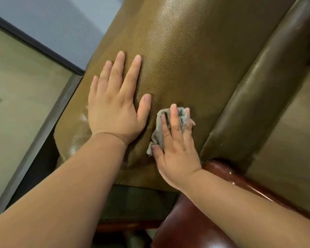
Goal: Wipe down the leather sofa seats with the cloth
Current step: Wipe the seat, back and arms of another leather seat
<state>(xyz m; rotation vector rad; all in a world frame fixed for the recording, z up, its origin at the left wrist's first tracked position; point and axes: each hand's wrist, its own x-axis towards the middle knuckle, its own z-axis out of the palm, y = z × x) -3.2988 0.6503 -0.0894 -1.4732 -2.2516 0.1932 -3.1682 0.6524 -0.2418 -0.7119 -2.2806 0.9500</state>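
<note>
An olive-brown leather seat cushion (186, 56) fills the middle of the view. My left hand (116, 102) lies flat on its near left part, fingers straight and spread. Just to the right, my right hand (174, 140) presses a small crumpled grey cloth (158, 135) onto the leather with straight fingers. The cloth shows between and beside those fingers; most of it is hidden under the palm.
A padded leather armrest roll (258, 97) runs along the cushion's right side, ending in a glossy reddish wooden arm (227, 173) near my right wrist. Left of the cushion are a dark frame edge (34, 42) and pale floor (16, 86).
</note>
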